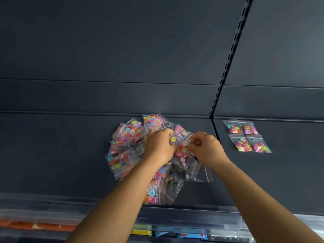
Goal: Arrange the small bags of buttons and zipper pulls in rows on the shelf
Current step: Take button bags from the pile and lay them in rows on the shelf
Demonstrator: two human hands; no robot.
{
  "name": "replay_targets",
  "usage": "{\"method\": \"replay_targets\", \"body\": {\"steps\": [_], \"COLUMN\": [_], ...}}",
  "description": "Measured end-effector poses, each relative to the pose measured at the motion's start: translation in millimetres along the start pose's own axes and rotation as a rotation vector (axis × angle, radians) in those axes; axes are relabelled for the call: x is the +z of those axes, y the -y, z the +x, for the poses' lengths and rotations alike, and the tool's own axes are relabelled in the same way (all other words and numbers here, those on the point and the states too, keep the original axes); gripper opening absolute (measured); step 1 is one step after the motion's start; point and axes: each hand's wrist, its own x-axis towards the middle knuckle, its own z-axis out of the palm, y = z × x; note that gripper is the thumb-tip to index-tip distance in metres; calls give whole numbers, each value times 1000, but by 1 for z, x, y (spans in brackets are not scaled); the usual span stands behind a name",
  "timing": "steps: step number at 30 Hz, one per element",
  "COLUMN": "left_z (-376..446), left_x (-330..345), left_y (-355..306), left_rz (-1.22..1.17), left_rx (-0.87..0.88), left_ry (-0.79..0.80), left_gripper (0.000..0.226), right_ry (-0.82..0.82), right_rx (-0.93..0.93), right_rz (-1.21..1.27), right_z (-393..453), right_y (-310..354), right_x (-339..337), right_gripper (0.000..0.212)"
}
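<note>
A heap of small clear zip bags (pixel 126 137), filled with coloured buttons or dark zipper pulls, lies in the middle of the dark shelf (pixel 52 155). My left hand (pixel 158 146) and my right hand (pixel 206 148) meet above the heap, both pinching one bag of buttons (pixel 181 146) between them. Several bags of buttons (pixel 247 136) lie flat in two neat rows on the neighbouring shelf section to the right, apart from my hands.
A slotted upright (pixel 228 67) and a seam divide the left shelf section from the right one. The dark back panel rises behind. A clear plastic strip (pixel 43 207) runs along the shelf's front edge, with coloured goods on the level below.
</note>
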Motion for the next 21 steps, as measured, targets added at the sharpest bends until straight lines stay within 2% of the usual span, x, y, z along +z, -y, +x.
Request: {"method": "replay_targets", "body": {"steps": [5, 12, 17, 21], "left_z": [-3, 3, 3, 3], "left_x": [-14, -20, -13, -4], "left_y": [-3, -22, -47, -77], "left_rz": [-325, -647, -771, -830], "left_rx": [-15, -27, -55, -62], "left_ry": [-69, 9, 97, 158], "left_gripper": [13, 8, 3, 9], "right_ry": [-72, -108, -177, -210], "right_rx": [39, 39, 45, 50], "right_rz": [266, 675, 685, 655], "right_z": [-3, -12, -11, -9], "right_y": [6, 18, 10, -8], "right_x": [-14, -37, -57, -77], "right_gripper": [11, 20, 17, 17]}}
